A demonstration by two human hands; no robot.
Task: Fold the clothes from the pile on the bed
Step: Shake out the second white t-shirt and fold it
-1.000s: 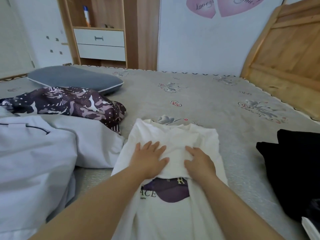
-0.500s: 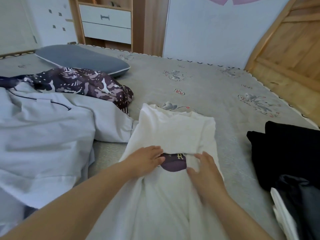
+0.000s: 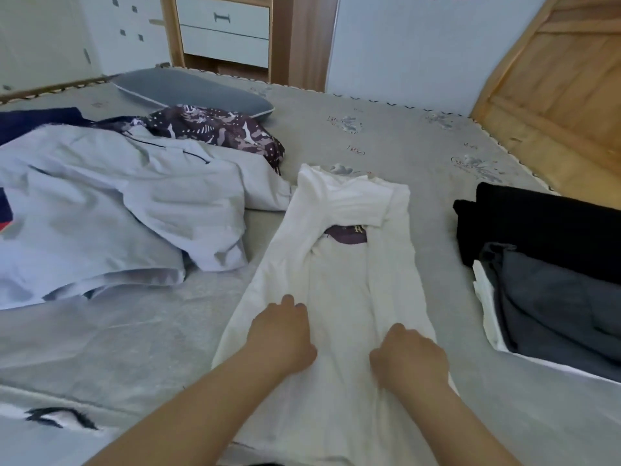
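A white T-shirt (image 3: 339, 274) lies lengthwise on the grey bed (image 3: 386, 142), both sides and sleeves folded inward, a purple print showing under the sleeves. My left hand (image 3: 282, 334) rests on the shirt's lower left fold with fingers curled. My right hand (image 3: 408, 356) presses the lower right fold, fingers curled down into the cloth. To the left lies the pile: a pale blue shirt (image 3: 111, 210) and a dark patterned garment (image 3: 218, 129).
A stack of folded dark clothes (image 3: 544, 264) sits at the right edge of the bed. A grey pillow (image 3: 191, 89) lies at the far left. A wooden board (image 3: 554, 85) leans at the right, drawers (image 3: 223, 28) stand behind the bed.
Both hands slid down the white T-shirt from the chest area to its lower part. The view tilted down and shifted, showing more of the pile and the folded stack.
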